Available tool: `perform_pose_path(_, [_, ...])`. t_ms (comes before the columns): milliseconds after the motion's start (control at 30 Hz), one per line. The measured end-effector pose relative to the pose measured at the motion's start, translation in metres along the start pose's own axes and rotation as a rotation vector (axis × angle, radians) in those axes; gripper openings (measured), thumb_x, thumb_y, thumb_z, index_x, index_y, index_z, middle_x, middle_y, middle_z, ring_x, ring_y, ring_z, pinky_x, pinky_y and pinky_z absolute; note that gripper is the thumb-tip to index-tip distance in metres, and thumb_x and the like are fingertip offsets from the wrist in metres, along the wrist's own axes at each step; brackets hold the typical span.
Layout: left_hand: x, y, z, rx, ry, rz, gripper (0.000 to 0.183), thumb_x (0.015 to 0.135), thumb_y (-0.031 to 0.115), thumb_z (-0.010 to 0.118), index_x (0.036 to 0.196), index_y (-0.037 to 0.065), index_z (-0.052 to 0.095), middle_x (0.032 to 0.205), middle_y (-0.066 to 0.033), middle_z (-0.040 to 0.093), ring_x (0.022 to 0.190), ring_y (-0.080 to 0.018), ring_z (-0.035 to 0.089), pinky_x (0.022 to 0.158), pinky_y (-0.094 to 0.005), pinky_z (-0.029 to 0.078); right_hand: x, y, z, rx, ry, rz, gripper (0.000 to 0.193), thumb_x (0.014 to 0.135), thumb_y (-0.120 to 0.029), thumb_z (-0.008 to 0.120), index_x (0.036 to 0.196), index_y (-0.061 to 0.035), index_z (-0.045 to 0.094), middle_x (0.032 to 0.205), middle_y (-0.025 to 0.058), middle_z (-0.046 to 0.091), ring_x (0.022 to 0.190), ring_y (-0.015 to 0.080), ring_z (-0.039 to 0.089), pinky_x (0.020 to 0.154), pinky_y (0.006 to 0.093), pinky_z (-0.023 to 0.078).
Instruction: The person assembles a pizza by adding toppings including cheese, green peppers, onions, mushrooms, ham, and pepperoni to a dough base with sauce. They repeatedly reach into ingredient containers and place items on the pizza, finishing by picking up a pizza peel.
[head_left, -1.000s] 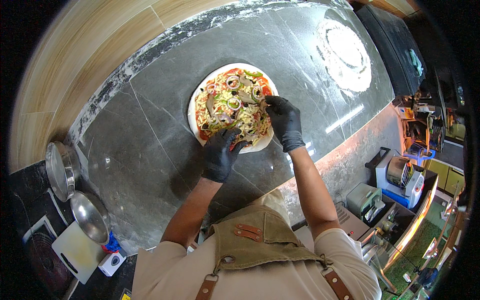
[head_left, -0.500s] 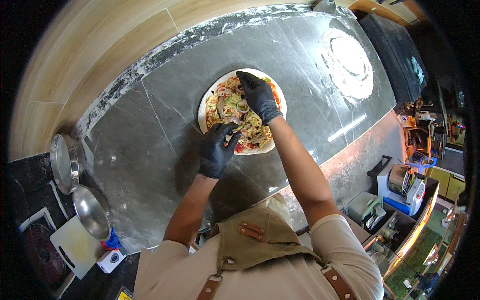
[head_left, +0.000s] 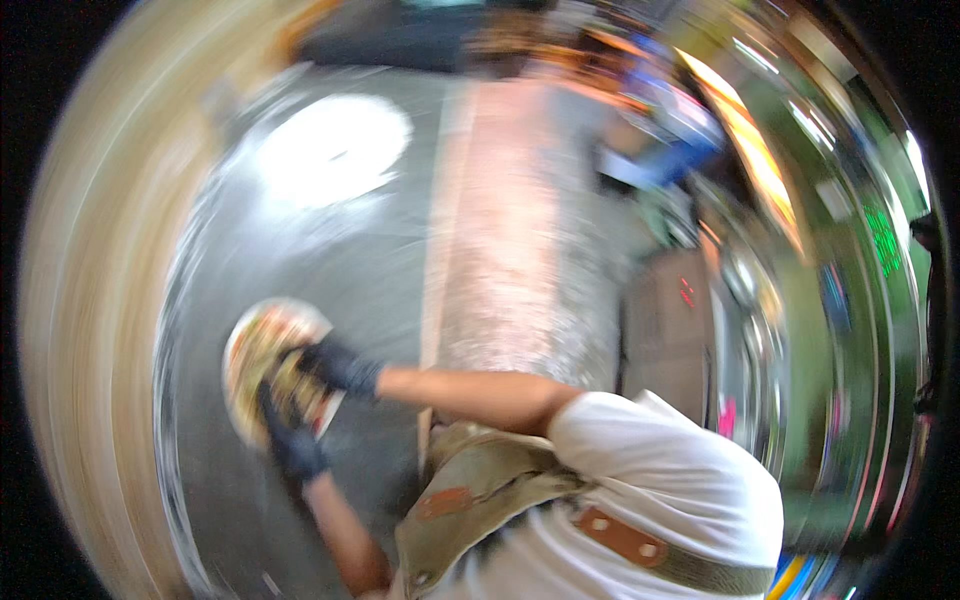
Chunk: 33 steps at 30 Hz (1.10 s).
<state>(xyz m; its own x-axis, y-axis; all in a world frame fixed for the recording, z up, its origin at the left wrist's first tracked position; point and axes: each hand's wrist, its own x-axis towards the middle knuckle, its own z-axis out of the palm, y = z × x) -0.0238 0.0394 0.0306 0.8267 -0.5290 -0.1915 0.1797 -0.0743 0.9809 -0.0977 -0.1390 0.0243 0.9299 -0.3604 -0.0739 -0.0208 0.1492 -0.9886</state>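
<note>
A raw topped pizza [head_left: 262,350] with a pale dough rim lies on the dark grey counter [head_left: 370,270], smeared by motion. Over its lower edge is my left hand [head_left: 290,440] in a black glove, with fingers reaching onto the toppings. My right hand [head_left: 335,366], gloved the same way, hovers or rests over the pizza's right part. Both hands are blurred, so their finger positions and anything held between them cannot be made out.
Further along the counter lies a round white patch of flour [head_left: 335,148]. A wood-look wall [head_left: 110,300] runs along the left. Beyond the counter's right edge is a floor strip [head_left: 500,240], then a dark cabinet or box [head_left: 665,325] and blurred kitchen gear. A black box stands at the far end.
The whole view has swung to the right, so the pizza and hands now appear at lower left. My right hand has come closer to my left over the pizza.
</note>
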Motion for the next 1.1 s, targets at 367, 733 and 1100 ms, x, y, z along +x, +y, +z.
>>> perform_pose_path(367, [-0.183,-0.021,0.256,0.559,-1.044,0.666,0.024,0.096,0.009,0.069,0.116,-0.003,0.071,0.114,-0.0159,0.073,0.107,-0.0272,0.068,0.097,-0.0388,0.052,-0.511,0.020,-0.294,0.196,1.293,-0.399,0.029,0.096,-0.004,0.067,0.125,-0.0027,0.070,0.119,0.0091,0.073,0.106,0.0205,0.069,0.092,0.0347,0.057])
perform_pose_path(733, [-0.427,-0.108,0.539,0.910,-1.447,0.500,0.027,0.094,0.008,0.069,0.119,-0.002,0.072,0.117,-0.0166,0.073,0.108,-0.0240,0.069,0.098,-0.0369,0.053,-1.354,0.105,-0.352,-0.729,2.559,0.508,0.027,0.092,-0.028,0.070,0.112,-0.0109,0.076,0.110,0.0146,0.075,0.102,0.0340,0.070,0.093,0.0389,0.054])
perform_pose_path(1100, [-0.586,-0.127,0.658,1.397,-1.483,0.100,0.037,0.091,0.011,0.074,0.126,0.001,0.069,0.120,-0.0157,0.073,0.111,-0.0261,0.069,0.099,-0.0382,0.054,-1.542,0.284,-0.450,-0.440,1.795,1.149,0.034,0.085,-0.028,0.071,0.114,-0.0112,0.076,0.117,0.0188,0.073,0.111,0.0371,0.069,0.100,0.0435,0.052])
